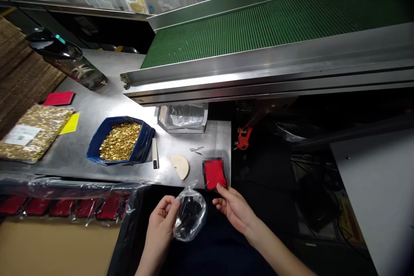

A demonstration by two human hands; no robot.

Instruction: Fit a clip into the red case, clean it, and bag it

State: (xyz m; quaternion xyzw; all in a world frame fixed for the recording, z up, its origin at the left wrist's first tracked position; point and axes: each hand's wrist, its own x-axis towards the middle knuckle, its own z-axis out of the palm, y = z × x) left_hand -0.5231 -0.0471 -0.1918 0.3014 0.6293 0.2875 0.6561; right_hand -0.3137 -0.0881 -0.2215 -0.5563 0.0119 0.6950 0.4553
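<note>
Left fingers: closed on clear, crinkled bag. Right fingers: partly open, touching black-edged red packet at 5 o'clock.

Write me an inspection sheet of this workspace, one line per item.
Surface: metal table, glare near the middle.
Things in hand: clear bag, looks empty; red piece with black edging, near the table's right corner.
Clutter: blue bin of gold-coloured bits, grey tray, pale disc, small metal tool, bottle lying tilted or standing, cannot tell.
Hands: left hand pinches the bag; right hand has fingers at the red piece's lower edge.
Cables: nothing seen on the table; dark area at right too dim to tell.
Surroundings: green ribbed conveyor overhangs the table; red-handled tool beyond its right edge.
</note>
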